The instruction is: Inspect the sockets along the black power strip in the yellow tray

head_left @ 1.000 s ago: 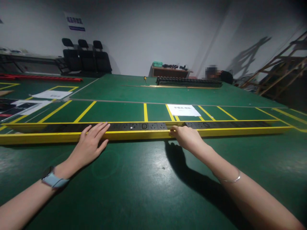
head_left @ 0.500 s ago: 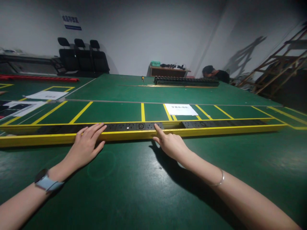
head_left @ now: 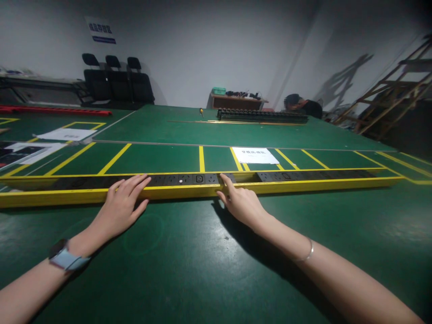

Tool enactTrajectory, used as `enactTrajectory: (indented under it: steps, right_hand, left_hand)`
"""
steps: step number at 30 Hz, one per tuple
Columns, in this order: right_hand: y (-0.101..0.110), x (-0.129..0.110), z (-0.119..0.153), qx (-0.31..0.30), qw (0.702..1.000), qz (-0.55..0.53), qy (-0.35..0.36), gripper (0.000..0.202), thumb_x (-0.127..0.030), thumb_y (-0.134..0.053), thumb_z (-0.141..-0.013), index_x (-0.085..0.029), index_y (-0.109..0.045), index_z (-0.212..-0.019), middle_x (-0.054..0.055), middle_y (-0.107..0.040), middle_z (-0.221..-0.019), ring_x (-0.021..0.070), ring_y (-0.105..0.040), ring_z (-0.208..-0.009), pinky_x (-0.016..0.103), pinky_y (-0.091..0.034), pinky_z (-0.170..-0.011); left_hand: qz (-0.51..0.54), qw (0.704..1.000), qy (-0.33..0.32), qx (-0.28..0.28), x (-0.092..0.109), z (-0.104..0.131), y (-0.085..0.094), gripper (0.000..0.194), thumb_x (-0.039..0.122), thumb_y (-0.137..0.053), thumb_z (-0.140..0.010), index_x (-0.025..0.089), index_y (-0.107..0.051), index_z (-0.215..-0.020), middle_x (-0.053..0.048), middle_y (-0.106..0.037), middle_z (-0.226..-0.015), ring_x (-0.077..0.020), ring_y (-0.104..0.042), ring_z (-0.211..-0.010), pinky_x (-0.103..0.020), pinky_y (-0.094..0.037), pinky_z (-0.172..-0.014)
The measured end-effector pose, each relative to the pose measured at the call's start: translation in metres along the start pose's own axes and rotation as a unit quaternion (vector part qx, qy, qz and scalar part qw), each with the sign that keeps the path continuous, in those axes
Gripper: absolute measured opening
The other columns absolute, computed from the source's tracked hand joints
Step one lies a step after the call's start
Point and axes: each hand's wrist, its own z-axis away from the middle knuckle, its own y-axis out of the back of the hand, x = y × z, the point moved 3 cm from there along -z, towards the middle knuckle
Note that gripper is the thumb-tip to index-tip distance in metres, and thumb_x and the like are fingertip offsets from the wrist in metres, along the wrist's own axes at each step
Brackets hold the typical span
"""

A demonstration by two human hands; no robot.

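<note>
A long yellow channel (head_left: 182, 192) lies across the green table, holding a row of black socket modules (head_left: 172, 180). Between the middle row and the right-hand socket modules (head_left: 286, 175) there is a short gap. My left hand (head_left: 123, 198) rests over the channel's front wall, fingers spread across the sockets and thumb on the near side. My right hand (head_left: 241, 200) touches a black socket module (head_left: 212, 178) region just left of the gap with its extended index finger. Its thumb is apart at the front wall, and the other fingers are curled.
Behind the channel, a white paper sign (head_left: 256, 155) lies among yellow tape lines. Farther back are a long black rack-like part (head_left: 263, 116), thin rods (head_left: 199, 121) and a screwdriver (head_left: 201, 111). A person (head_left: 303, 105) is at the far right, near a wooden ladder (head_left: 394, 85).
The socket module under my right index finger has slid slightly right, narrowing the gap. My right hand has shifted right a little with it; my left hand stays nearly in place.
</note>
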Motion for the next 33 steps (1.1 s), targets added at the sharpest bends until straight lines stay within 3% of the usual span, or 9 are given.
enactTrajectory:
  steps: [5, 11, 18, 25, 33]
  right_hand:
    - [-0.010, -0.002, -0.002, -0.012, 1.000, -0.019, 0.006, 0.050, -0.047, -0.033, -0.100, -0.024, -0.032, -0.144, 0.008, -0.074, -0.085, 0.0266, -0.072, -0.079, 0.033, -0.049, -0.069]
    - [-0.004, 0.001, -0.002, -0.019, 1.000, -0.001, 0.005, 0.051, -0.052, -0.034, -0.098, -0.025, -0.032, -0.142, 0.009, -0.074, -0.088, 0.0283, -0.072, -0.081, 0.035, -0.049, -0.069]
    - [0.002, 0.007, -0.001, -0.035, 0.999, 0.010, -0.015, 0.050, -0.049, -0.040, -0.097, -0.019, -0.034, -0.136, 0.012, -0.073, -0.091, 0.0303, -0.072, -0.087, 0.037, -0.050, -0.072]
    - [0.001, 0.020, -0.004, -0.044, 0.997, 0.030, -0.052, 0.042, -0.019, -0.042, -0.090, -0.007, -0.038, -0.130, 0.016, -0.072, -0.085, 0.0307, -0.072, -0.084, 0.037, -0.052, -0.070]
    - [0.000, 0.024, -0.004, -0.057, 0.995, 0.046, -0.075, 0.038, -0.011, -0.036, -0.090, -0.003, -0.041, -0.126, 0.022, -0.070, -0.086, 0.0303, -0.072, -0.084, 0.038, -0.052, -0.071]
  left_hand:
    - [-0.003, 1.000, -0.002, -0.001, 0.000, 0.000, 0.000, 0.061, 0.033, -0.045, -0.093, 0.022, -0.028, -0.149, -0.014, -0.043, -0.148, -0.0305, -0.041, -0.135, -0.051, -0.029, -0.109]
    - [-0.003, 1.000, -0.001, 0.000, -0.001, 0.001, -0.001, 0.060, 0.034, -0.045, -0.092, 0.022, -0.029, -0.149, -0.014, -0.043, -0.148, -0.0305, -0.041, -0.135, -0.051, -0.029, -0.110]
    - [0.012, 1.000, 0.005, 0.000, -0.002, 0.001, -0.002, 0.062, 0.035, -0.047, -0.091, 0.023, -0.030, -0.149, -0.014, -0.043, -0.148, -0.0314, -0.041, -0.135, -0.051, -0.028, -0.110]
    - [0.004, 1.000, 0.001, -0.003, -0.001, 0.000, -0.001, 0.060, 0.034, -0.046, -0.092, 0.022, -0.030, -0.149, -0.014, -0.043, -0.148, -0.0306, -0.041, -0.135, -0.050, -0.029, -0.109]
    - [0.001, 1.000, -0.002, 0.001, 0.000, 0.001, 0.000, 0.060, 0.034, -0.046, -0.092, 0.021, -0.030, -0.149, -0.014, -0.043, -0.148, -0.0309, -0.041, -0.135, -0.051, -0.028, -0.110]
